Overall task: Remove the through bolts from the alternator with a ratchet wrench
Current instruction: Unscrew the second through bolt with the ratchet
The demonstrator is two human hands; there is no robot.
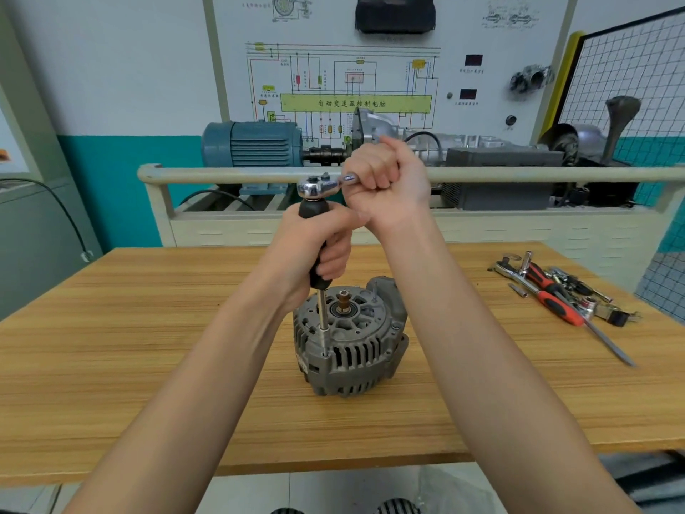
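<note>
A grey alternator (356,350) stands upright in the middle of the wooden table (129,346), its shaft end facing up. A black-handled extension driver (323,320) stands vertically on it, its tip seated at the housing's front left edge where a through bolt sits. My left hand (315,250) grips the black handle. A chrome ratchet wrench (318,187) sits on top of the driver. My right hand (385,179) is wrapped around the ratchet's handle, which points right and is mostly hidden in my fist.
A pile of tools (567,291) lies at the table's right: a red-and-black screwdriver, another ratchet, sockets and bits. Behind the table stands a training bench with a beige rail (222,175), a blue motor (252,142) and a gearbox. A wire-mesh panel (630,68) rises at the right.
</note>
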